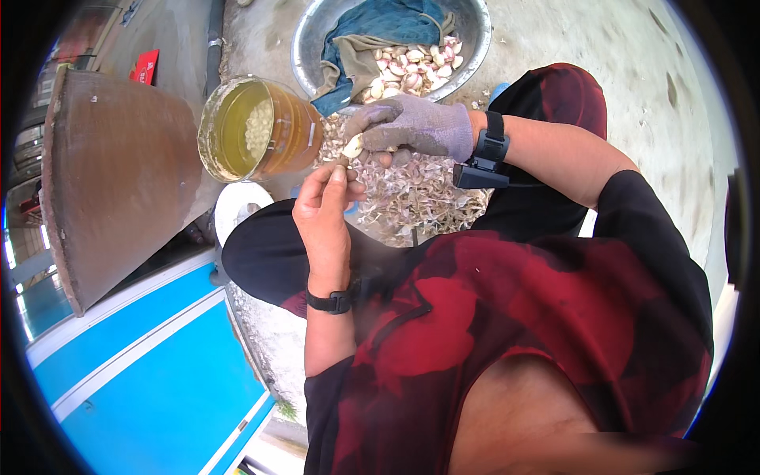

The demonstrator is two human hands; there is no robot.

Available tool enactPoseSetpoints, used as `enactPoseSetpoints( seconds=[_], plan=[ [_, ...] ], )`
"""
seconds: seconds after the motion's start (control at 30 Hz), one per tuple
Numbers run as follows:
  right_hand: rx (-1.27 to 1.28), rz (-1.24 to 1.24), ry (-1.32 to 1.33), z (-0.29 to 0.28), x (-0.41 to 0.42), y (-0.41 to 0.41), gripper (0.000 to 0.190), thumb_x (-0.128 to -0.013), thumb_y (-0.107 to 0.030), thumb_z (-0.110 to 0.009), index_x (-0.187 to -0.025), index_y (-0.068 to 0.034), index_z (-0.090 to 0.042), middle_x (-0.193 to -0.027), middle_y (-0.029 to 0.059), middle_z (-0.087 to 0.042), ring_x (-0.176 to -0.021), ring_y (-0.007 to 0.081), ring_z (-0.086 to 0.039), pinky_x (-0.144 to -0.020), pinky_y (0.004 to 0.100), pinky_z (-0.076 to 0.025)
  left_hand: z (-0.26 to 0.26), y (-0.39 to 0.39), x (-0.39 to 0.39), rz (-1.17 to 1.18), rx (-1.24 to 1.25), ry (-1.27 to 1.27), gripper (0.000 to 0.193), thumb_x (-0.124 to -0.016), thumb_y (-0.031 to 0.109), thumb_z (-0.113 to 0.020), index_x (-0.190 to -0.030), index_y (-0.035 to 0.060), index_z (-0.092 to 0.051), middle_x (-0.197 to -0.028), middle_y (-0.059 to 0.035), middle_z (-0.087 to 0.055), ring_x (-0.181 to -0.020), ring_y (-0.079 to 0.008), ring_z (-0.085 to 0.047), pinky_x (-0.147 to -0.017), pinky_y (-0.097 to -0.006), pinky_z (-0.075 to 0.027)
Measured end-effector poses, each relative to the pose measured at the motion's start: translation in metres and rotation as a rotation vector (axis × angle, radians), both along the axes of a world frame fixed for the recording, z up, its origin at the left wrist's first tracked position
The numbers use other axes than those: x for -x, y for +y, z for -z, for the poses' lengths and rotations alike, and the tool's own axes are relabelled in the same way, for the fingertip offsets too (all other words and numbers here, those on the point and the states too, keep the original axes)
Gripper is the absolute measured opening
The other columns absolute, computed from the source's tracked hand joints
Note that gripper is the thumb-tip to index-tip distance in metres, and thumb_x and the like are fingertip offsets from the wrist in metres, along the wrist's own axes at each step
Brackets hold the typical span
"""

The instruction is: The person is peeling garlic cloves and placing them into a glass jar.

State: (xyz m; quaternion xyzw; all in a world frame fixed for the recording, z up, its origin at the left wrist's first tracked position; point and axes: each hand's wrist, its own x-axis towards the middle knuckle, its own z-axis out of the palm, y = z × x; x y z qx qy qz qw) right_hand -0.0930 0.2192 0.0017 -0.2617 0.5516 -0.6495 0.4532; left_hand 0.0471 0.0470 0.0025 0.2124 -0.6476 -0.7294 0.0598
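My right hand (415,127), in a soiled grey-purple glove, holds a pale garlic clove (352,146) between thumb and fingers. More cloves seem to lie within its curled fingers, partly hidden. My bare left hand (325,199) pinches at the lower end of the same clove; a small dark bit shows at its fingertips, too small to tell. Beneath both hands is a pile of papery garlic skins (415,196). Beyond them, a metal basin (480,41) contains unpeeled garlic cloves (409,68) and a blue and grey cloth (380,27). Peeled cloves (259,130) sit in liquid in a bucket.
That orange-brown bucket (297,127) stands left of my hands. A large brown tapered object (119,172) rises farther left, with a red packet (145,66) behind it. Near my left knee is a white round object (237,205). Blue panels (172,380) fill the lower left.
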Motion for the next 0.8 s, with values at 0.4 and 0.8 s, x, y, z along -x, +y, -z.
enactPoseSetpoints(
  seconds=[0.4,0.8],
  plan=[
    [-0.021,0.035,0.322,0.015,-0.007,-0.009,0.025,-0.092,-0.019,-0.062,-0.114,-0.007,-0.065,-0.085,0.0008,-0.063,-0.068,0.0057,-0.058,-0.055,0.0215,-0.05,0.007,-0.006,-0.004,0.0,-0.307,-0.056,0.022,-0.094,0.01,-0.061,-0.11,-0.0056,-0.064,-0.089,-0.0122,-0.067,-0.072,-0.0182,-0.066,-0.067,-0.03,-0.056],
    [0.077,0.196,0.88,0.045,-0.012,-0.018,0.024,-0.088,-0.017,-0.064,-0.109,-0.005,-0.064,-0.097,0.0101,-0.066,-0.09,0.0221,-0.064,-0.079,0.0354,-0.051,0.022,0.0,-0.004,-0.067,-0.195,-0.021,0.019,-0.094,0.007,-0.058,-0.106,-0.0063,-0.063,-0.083,-0.0085,-0.064,-0.064,-0.0137,-0.06,-0.061,-0.0285,-0.054]
  ],
)
